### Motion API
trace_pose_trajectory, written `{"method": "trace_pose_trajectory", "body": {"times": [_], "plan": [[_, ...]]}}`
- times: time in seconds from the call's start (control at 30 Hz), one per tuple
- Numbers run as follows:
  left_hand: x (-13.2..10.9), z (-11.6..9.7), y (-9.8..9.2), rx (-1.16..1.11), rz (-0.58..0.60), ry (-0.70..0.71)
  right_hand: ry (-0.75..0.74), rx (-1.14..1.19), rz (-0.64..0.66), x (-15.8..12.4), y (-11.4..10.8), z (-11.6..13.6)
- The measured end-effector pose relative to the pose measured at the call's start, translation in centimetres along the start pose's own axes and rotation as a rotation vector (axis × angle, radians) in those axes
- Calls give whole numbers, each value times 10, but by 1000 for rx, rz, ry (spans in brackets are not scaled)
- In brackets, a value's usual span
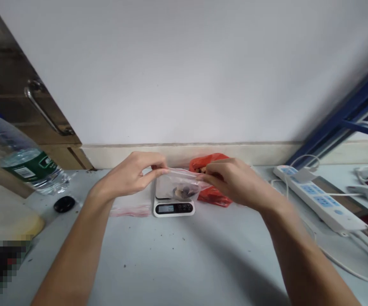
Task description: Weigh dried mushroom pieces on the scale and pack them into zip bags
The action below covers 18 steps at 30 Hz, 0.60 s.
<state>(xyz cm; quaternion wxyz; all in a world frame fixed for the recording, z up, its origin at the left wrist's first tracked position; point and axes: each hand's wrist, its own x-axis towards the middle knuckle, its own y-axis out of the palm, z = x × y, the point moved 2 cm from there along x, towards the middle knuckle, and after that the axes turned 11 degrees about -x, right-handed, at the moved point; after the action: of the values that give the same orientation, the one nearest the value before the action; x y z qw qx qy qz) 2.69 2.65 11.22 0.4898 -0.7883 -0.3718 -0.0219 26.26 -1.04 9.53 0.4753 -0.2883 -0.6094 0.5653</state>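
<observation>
A clear zip-lock bag [171, 183] with several small brownish, dark pieces [184, 192] inside hangs between my hands. My left hand [135, 172] pinches its top edge at the left corner, and my right hand [231, 178] pinches the same edge at the right. Behind and below the bag stands a white digital scale [174, 213] with a lit display, its plate partly hidden by the bag. A red plastic bag [214, 197] lies open behind my right hand, with light brown pieces showing at its mouth. Left of the scale lies a stack of flat zip-lock bags [131, 209].
A white power strip [324, 202] with plugs and cables runs along the right. At the left are a large water bottle [24, 157], a black round lid [64, 204] and a pale container [5, 216]. Dark crumbs dot the grey tabletop [158, 272]. A wall rises behind.
</observation>
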Motion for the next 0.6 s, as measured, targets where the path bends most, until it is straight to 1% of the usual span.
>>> {"method": "trace_pose_trajectory", "body": {"times": [0.1, 0.2, 0.23, 0.3, 0.33, 0.37, 0.4, 0.43, 0.47, 0.5, 0.53, 0.57, 0.6], "plan": [[7, -9, 2, 42, -33, 46, 54, -2, -24, -8, -9, -11], [26, -20, 7, 71, -46, 129, 87, 55, -43, -10, -21, -23], [35, -24, 11, 83, -36, 176, 68, 91, -32, -10, -24, -26], [54, -34, 20, 121, -34, 298, -29, 190, 38, -7, -29, -28], [64, -40, 26, 150, -61, 372, -79, 243, 89, -7, -30, -29], [73, -46, 31, 181, -122, 439, -107, 285, 135, -6, -32, -31], [80, -51, 35, 214, -207, 494, -106, 314, 162, -7, -34, -34], [86, -55, 39, 239, -287, 518, -74, 328, 155, -8, -36, -40], [89, -57, 43, 253, -356, 524, -14, 327, 107, -10, -39, -47], [91, -58, 46, 252, -395, 510, 66, 307, 27, -14, -41, -57], [90, -56, 50, 235, -395, 481, 152, 267, -76, -19, -43, -68], [88, -51, 54, 208, -356, 440, 232, 209, -186, -25, -43, -80], [85, -45, 59, 175, -279, 386, 302, 135, -278, -33, -41, -92]]}}
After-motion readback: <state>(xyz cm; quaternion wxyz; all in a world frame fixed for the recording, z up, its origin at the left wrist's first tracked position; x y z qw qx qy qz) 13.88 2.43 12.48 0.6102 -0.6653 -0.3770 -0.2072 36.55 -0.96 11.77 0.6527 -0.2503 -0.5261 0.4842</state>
